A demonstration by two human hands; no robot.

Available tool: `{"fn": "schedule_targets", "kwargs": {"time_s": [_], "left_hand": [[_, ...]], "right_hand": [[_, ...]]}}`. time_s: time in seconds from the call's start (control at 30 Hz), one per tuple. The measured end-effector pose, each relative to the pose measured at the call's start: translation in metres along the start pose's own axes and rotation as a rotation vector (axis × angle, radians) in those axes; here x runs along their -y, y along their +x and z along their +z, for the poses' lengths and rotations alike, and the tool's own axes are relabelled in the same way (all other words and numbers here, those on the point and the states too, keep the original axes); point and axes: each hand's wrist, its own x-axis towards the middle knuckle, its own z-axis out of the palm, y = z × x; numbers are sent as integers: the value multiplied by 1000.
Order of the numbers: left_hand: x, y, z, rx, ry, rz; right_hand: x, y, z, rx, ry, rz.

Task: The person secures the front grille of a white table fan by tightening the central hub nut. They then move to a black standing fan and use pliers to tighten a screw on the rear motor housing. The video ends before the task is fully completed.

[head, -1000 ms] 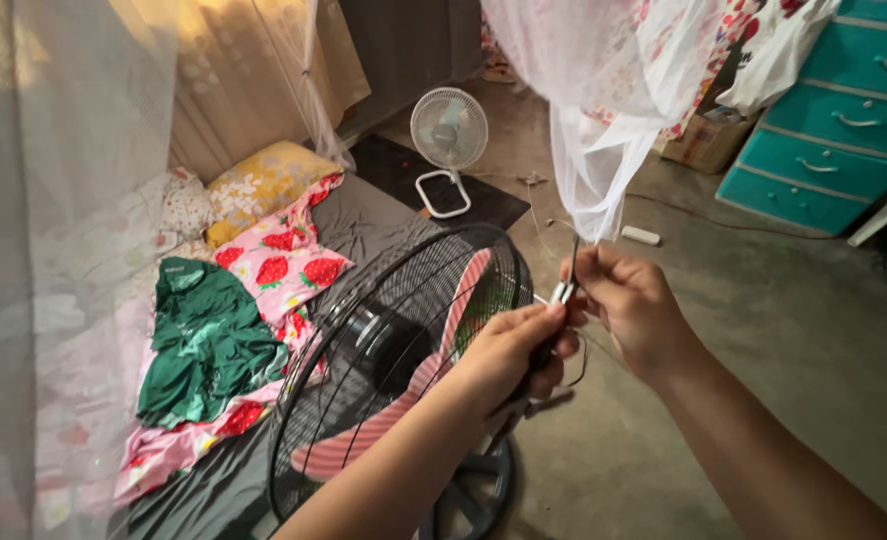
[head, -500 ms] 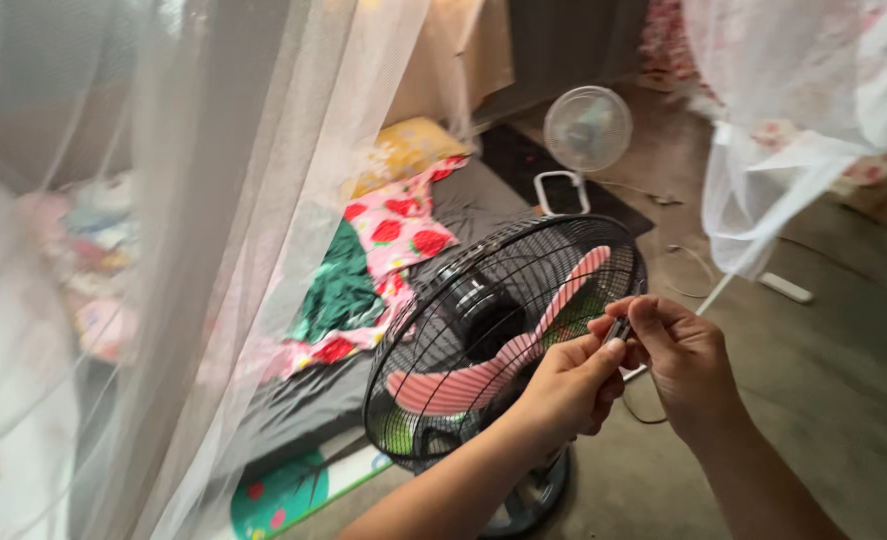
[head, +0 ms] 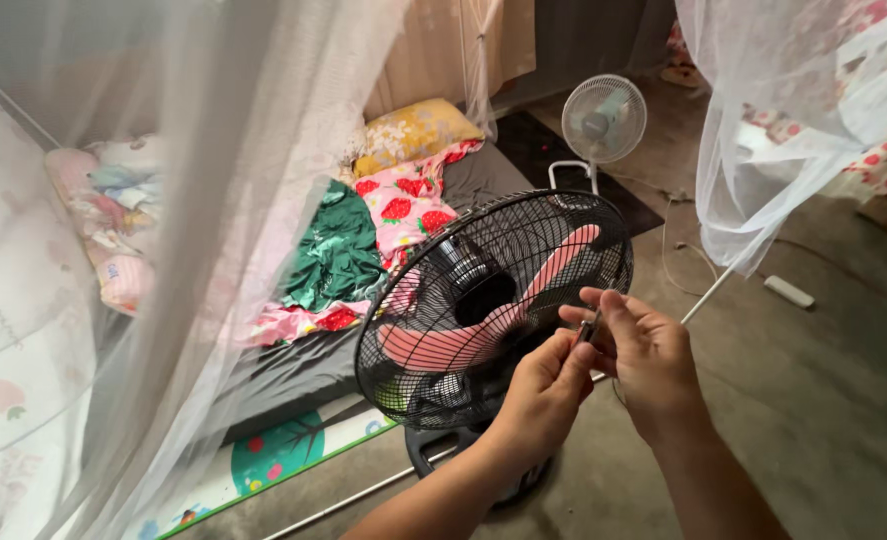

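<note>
Both hands, left hand (head: 548, 385) and right hand (head: 643, 350), pinch one small dark clip (head: 587, 327) beside one black floor fan (head: 493, 310); one white fan (head: 603, 120) stands behind.

The small dark thing (head: 588, 326) pinched between the left hand (head: 548, 385) and right hand (head: 648, 355) is mostly covered by fingers. The black fan's (head: 473, 300) base hides behind both forearms.
</note>
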Motion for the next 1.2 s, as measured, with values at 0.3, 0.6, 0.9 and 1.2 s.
{"fn": "schedule_targets", "kwargs": {"time_s": [0.3, 0.6, 0.9, 1.2], "left_hand": [[-106, -70, -49, -177, -199, 165], [-278, -296, -218, -354, 749, 549], [-391, -422, -311, -366, 893, 647], [-512, -620, -461, -819, 1589, 536]], "right_hand": [[-16, -96, 102, 452, -225, -590], [-11, -284, 354, 345, -205, -440], [37, -375, 522, 470, -106, -484], [44, -469, 696, 629, -61, -689]]}}
